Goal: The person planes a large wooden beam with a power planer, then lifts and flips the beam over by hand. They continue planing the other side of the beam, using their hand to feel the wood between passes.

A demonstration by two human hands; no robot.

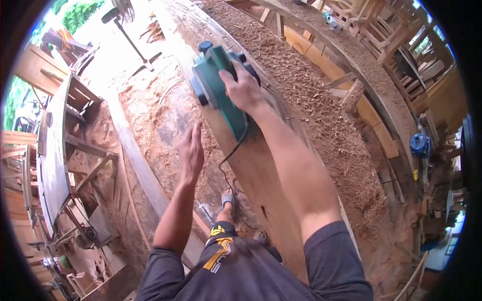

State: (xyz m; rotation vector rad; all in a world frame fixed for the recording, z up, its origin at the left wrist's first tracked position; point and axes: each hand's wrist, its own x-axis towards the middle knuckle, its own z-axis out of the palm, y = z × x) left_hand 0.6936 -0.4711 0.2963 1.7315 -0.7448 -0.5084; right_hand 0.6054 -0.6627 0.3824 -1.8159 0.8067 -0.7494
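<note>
My right hand (243,89) is wrapped round the rear handle of a green electric planer (218,85). The planer rests on a long wooden board (256,185) that runs away from my body. A dark power cord (236,146) hangs from the tool and loops down over the board's left edge. My left hand (192,153) is in the air left of the board, fingers stretched out, holding nothing. The planer's underside and the board surface beneath it are hidden.
Wood shavings (291,75) are heaped along the board's right side. A metal stand (133,45) is at the upper left, and a wooden frame (57,140) stands at left. At right are a blue power tool (419,144) and stacked wooden chair frames (376,25).
</note>
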